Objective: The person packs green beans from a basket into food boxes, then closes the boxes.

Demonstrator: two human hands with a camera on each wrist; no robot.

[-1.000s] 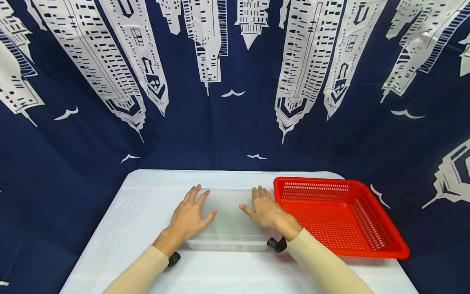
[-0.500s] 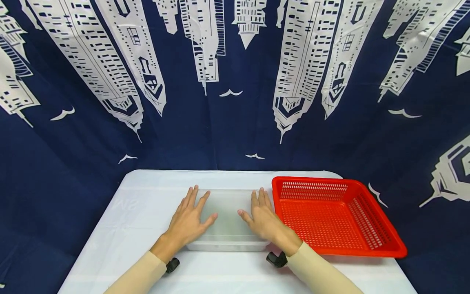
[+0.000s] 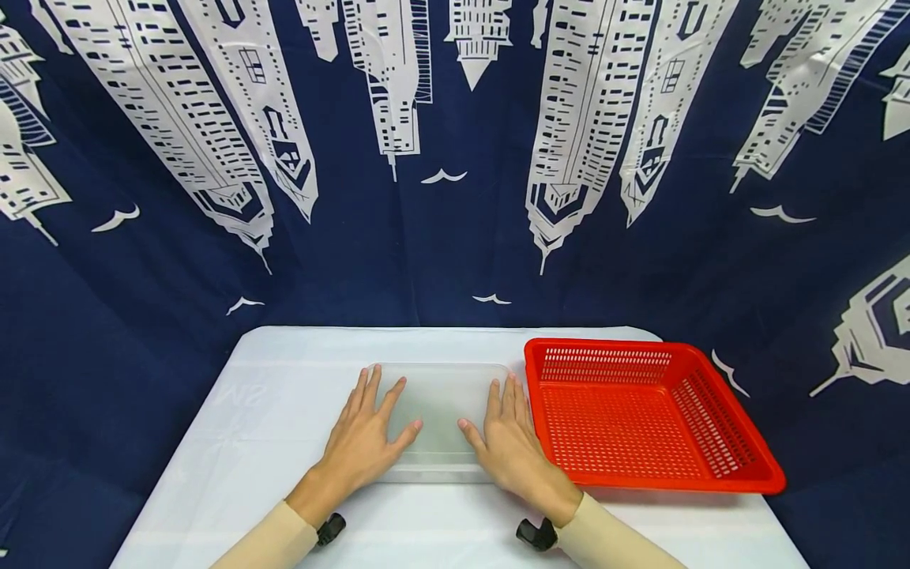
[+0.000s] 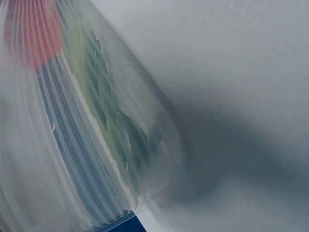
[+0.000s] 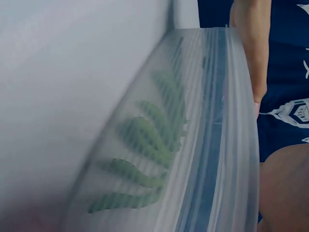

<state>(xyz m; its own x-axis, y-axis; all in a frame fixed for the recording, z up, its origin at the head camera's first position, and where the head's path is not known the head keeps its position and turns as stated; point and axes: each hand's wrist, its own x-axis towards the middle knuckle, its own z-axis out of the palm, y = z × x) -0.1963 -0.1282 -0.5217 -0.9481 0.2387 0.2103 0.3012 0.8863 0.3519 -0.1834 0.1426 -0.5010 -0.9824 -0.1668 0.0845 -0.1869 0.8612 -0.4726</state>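
A translucent plastic box (image 3: pixel 441 411) with ribbed walls and a frosted top lies flat on the white table. My left hand (image 3: pixel 361 435) lies over its left side, fingers straight and spread, thumb pointing inward. My right hand (image 3: pixel 513 446) mirrors it at the right side, fingers straight, palm down. Through the wall, the right wrist view shows curved, slender green pieces (image 5: pixel 145 140) inside. Green shapes (image 4: pixel 111 111) also show blurred through the box wall in the left wrist view. The box's near corners are partly hidden behind my hands.
A red perforated basket (image 3: pixel 618 427) stands close to the box's right side, and only its mesh floor shows inside it. A white cloth (image 3: pixel 235 458) covers the table. Behind the far edge hangs a dark blue curtain (image 3: pixel 341 261) with white buildings printed on it.
My right hand has slid slightly toward me, covering the box's near right corner. The left hand has shifted slightly toward me too. Box and basket stay in place.
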